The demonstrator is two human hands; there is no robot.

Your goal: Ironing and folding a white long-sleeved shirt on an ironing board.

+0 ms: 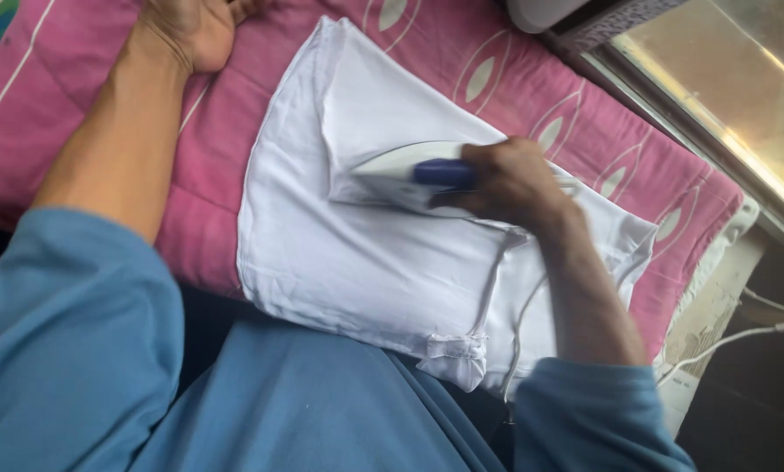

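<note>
A white garment (357, 253) lies folded on a pink patterned cloth (208, 210) that covers the ironing surface. My right hand (510, 183) grips the blue handle of a white clothes iron (405, 175), which rests flat on the garment near its middle. My left hand (191, 31) lies on the pink cloth at the top left, fingers apart, holding nothing and a little apart from the garment's edge. Both arms wear blue sleeves.
A white power cord (732, 336) runs off the right edge of the surface towards a plug. A window ledge (715, 96) and a white object (540, 10) sit at the top right. My blue clothing fills the lower part of the view.
</note>
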